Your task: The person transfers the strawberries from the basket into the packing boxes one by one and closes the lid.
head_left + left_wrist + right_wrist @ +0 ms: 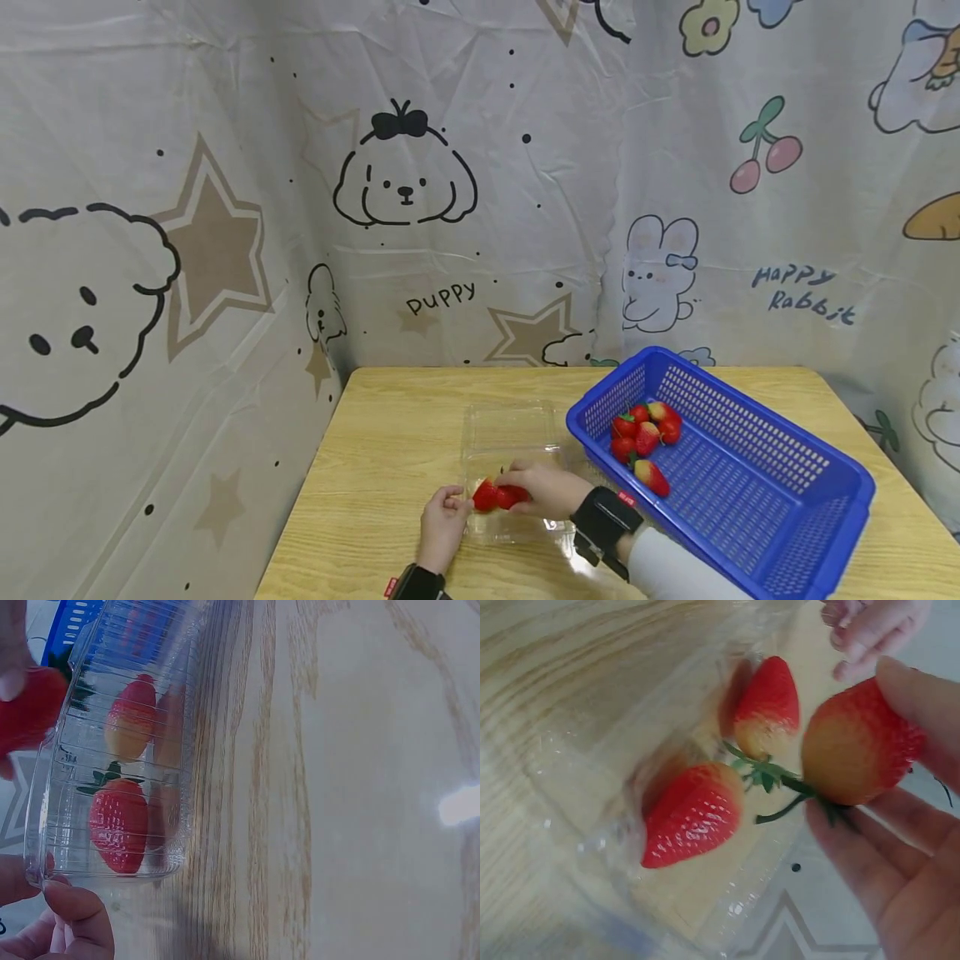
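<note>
A strawberry (859,746) with a green stem is gripped between the thumb and fingers of my right hand (551,490). It hangs over the clear plastic box (510,537), whose lid (510,425) lies folded back toward the far side. Inside the box, two more strawberries, one (120,829) and another (131,720), show through the ribbed wall, red with paler yellowish parts. At the box's near-left corner, my left hand (442,525) pinches the rim between thumb and finger. In the head view, the held strawberry and right hand partly cover the ones inside.
To the right of the box stands a blue perforated basket (750,467), with several strawberries (647,437) gathered at its left end. Both sit on a wood-grain table (352,467). A printed curtain (480,183) hangs behind and beside the table.
</note>
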### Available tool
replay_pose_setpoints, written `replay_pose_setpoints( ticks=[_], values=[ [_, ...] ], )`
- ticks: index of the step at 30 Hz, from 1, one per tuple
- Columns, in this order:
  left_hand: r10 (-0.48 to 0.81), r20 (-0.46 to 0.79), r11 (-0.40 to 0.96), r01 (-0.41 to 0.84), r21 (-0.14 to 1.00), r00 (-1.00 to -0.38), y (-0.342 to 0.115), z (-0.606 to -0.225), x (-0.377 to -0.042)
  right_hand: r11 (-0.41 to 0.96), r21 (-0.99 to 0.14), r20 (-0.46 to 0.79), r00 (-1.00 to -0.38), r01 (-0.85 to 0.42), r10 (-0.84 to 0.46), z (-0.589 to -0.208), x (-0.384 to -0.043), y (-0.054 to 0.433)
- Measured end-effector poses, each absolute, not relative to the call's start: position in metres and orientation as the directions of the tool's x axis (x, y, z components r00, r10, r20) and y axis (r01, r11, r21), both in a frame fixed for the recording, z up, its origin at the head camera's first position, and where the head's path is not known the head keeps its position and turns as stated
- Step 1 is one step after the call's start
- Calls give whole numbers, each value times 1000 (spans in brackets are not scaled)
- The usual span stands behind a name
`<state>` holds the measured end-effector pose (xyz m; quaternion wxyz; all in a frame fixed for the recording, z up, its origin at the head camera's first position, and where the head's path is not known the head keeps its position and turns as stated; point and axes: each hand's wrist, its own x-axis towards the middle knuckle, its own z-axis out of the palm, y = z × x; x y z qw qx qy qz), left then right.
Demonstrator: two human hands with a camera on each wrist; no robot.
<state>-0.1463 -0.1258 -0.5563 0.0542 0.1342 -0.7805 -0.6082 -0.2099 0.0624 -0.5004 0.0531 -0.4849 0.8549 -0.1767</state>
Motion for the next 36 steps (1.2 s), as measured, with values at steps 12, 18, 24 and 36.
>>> replay_pose_setpoints(
  ticks=[12,18,24,36],
  values=[
    [-288,-51,227,-120,966,-956,-126,-555,-146,519,-327,-139,-504,-789,-853,-518,-224,51],
    [-277,-58,212,-120,970,-959,-126,-557,-146,590,-295,-212,-551,-751,-807,-528,-225,52],
    [-287,-55,222,-122,967,-956,-126,-559,-147,619,-283,-226,-576,-733,-786,-542,-225,56],
    [-308,-54,247,-134,960,-950,-124,-557,-147,569,-267,-181,-539,-778,-823,-547,-227,59]
  ],
)
